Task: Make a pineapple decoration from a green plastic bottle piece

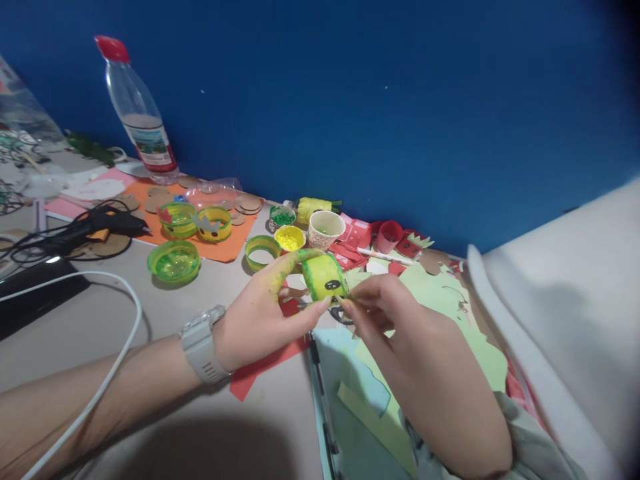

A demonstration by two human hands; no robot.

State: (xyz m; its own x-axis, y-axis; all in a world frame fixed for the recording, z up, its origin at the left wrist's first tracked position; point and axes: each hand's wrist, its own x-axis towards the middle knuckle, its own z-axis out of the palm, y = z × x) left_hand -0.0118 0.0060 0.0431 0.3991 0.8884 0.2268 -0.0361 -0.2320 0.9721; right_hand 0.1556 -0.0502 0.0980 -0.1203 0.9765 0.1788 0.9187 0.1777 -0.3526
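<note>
A yellow-green painted ring (321, 275) with a black oval eye on its side is held up over the table. My left hand (270, 313), smeared with green-yellow paint, grips it from the left, thumb along its lower edge. At the ring's lower right, the thumb and fingers of my right hand (405, 333) are pinched together; what lies between them, if anything, is too small to make out. Just below the ring, part of a dark scissors-like loop (341, 315) shows. Behind it stand a cup of yellow paint (290, 238) and a patterned paper cup (326, 230).
Other green-yellow rings (214, 224) and a green cup base (174, 263) lie to the left. A glue gun (117, 220), a red-capped bottle (143, 127) and a white cable (135, 313) are farther left. Green paper (440, 300) and a pen (323, 393) lie at right and front.
</note>
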